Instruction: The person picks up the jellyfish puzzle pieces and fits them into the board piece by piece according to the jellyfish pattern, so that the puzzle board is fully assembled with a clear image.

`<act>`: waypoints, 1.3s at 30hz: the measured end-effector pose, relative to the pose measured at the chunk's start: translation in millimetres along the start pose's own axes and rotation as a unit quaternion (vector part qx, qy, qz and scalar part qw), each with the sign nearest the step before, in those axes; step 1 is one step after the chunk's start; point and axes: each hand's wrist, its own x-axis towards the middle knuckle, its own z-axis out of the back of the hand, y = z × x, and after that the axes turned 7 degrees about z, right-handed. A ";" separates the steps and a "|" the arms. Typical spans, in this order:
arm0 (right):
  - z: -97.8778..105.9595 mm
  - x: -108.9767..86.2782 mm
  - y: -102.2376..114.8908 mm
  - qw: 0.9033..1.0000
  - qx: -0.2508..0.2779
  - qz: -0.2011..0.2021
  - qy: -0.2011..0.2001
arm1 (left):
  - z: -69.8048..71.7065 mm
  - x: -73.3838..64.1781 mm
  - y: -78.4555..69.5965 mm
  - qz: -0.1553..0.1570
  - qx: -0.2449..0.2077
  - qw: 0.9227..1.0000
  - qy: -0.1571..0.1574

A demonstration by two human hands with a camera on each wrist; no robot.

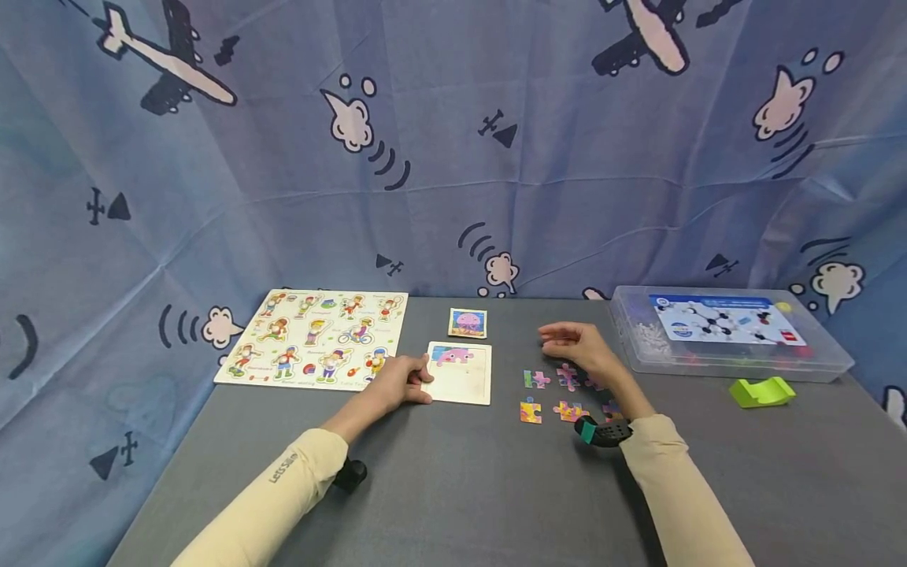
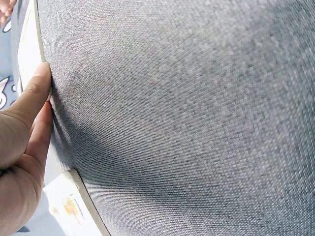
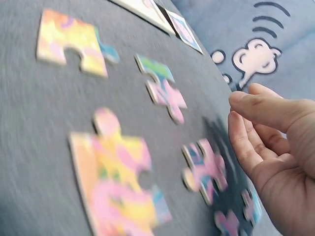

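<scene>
My left hand (image 1: 398, 379) pinches the left edge of a square wooden puzzle board (image 1: 459, 386). In the left wrist view, the thumb (image 2: 37, 83) lies along that pale edge. Joined pieces with a pink figure (image 1: 453, 356) fill the board's upper left. My right hand (image 1: 577, 346) hovers behind the loose jigsaw pieces with its fingers loosely bent and nothing in them. Among those pieces are a yellow one (image 3: 71, 42), a green and pink one (image 3: 165, 88) and a larger yellow-pink one (image 3: 118, 182). The right forearm partly covers others in the head view.
Behind the puzzle board lies a small picture card (image 1: 468, 323). A large board with sports figures (image 1: 312, 339) is at the left, partly under my left hand's reach. At the right stand a clear plastic case (image 1: 730, 335) and a lime green curved block (image 1: 762, 393).
</scene>
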 end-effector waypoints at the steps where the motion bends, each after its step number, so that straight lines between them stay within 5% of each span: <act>1: 3.2 -1.5 -0.3 1.000 -0.006 0.000 0.001 | 0.2 -0.1 0.0 -0.002 0.000 1.000 0.000; 11: 34.2 -14.0 -5.0 0.999 -0.044 0.022 0.005 | 1.9 -0.1 -0.8 -0.021 0.011 1.000 -0.008; 20: 54.2 -24.8 -5.4 0.985 -0.166 0.033 0.017 | 0.5 0.3 -1.3 -0.020 0.010 1.000 -0.004; 29: 49.3 -26.1 -1.5 0.972 -0.233 0.011 0.011 | -0.1 -0.7 -2.6 -0.003 0.001 1.000 -0.003; 39: 39.8 -32.5 -9.6 0.964 -0.260 0.041 -0.036 | -0.2 -0.8 -1.2 -0.014 0.009 1.000 -0.008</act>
